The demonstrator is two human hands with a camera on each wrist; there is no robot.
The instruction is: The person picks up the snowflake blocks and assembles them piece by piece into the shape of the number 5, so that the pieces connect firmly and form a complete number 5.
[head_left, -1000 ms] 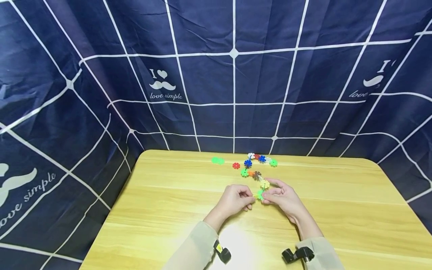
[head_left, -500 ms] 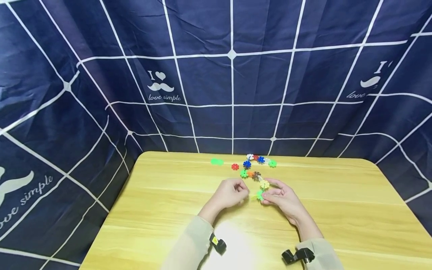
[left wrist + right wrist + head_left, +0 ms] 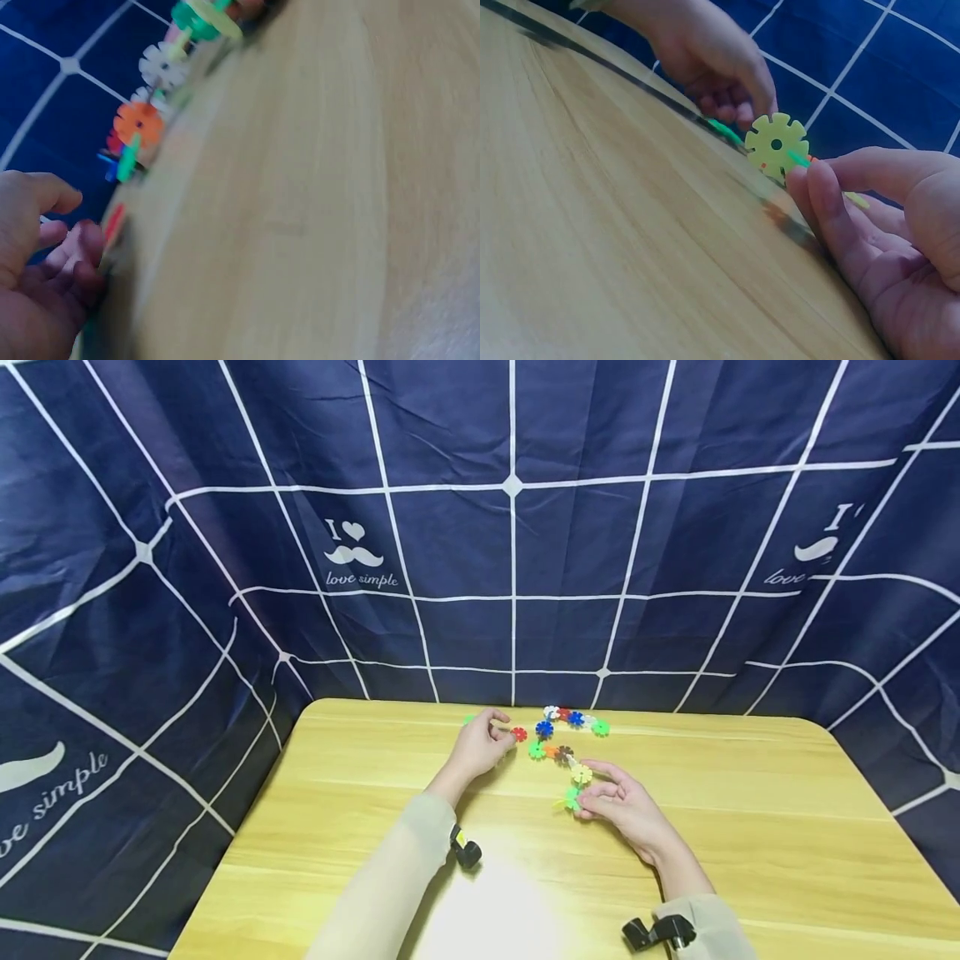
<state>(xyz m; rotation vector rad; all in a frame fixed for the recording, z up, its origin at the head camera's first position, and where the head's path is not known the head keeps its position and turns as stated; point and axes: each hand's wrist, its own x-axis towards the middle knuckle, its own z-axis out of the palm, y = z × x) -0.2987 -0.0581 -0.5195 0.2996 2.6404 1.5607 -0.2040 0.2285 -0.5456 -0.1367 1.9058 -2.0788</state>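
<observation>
My right hand (image 3: 626, 806) pinches a green notched disc (image 3: 573, 799) at the near end of a zigzag chain of interlocking snowflake discs. A yellow notched disc (image 3: 777, 145) with a hole in its middle is slotted onto that green one. Farther along the chain come a pale yellow disc (image 3: 581, 774), an orange disc (image 3: 139, 124) and a blue disc (image 3: 543, 728). My left hand (image 3: 480, 746) reaches over the back of the table, thumb and fingers apart. Right at its fingertips lies a loose red disc (image 3: 519, 735). Nothing is gripped in it.
Loose green discs (image 3: 469, 720) lie at the back left, mostly hidden behind the left hand. The chain's far end, a green disc (image 3: 601, 727), sits near the back edge of the wooden table (image 3: 712, 793). A blue gridded curtain (image 3: 450, 635) hangs behind.
My left hand has let go of the yellow disc at the chain's near end and moved away and left to the red disc. The right hand keeps its pinch on the green disc.
</observation>
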